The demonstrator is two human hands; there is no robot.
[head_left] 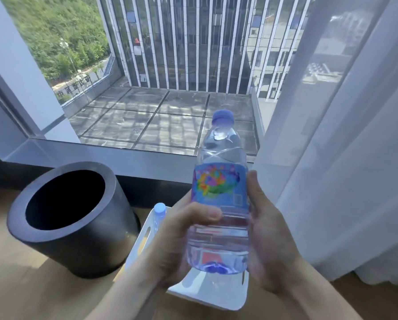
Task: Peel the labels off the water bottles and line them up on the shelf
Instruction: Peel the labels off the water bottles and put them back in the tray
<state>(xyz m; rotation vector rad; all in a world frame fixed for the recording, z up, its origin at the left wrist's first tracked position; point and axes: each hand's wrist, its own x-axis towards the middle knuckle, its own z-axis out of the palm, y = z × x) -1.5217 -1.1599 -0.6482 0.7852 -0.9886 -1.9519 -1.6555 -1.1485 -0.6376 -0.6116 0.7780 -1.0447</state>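
I hold a clear water bottle (218, 236) upright in front of me, its blue cap at the top. A colourful blue label (218, 184) still wraps its upper body. My left hand (177, 241) grips the lower half, thumb lying across the front just below the label. My right hand (266, 236) cups the bottle's right side, its fingers hidden behind. Below my hands a white basket (145, 239) stands on the floor, and a second bottle's blue cap (159, 207) shows in it; the rest of that bottle is mostly hidden.
A dark round bin (71, 218), open at the top, stands on the wooden floor left of the basket. A grey window ledge (115, 155) runs across behind. A sheer white curtain (346, 158) hangs at the right.
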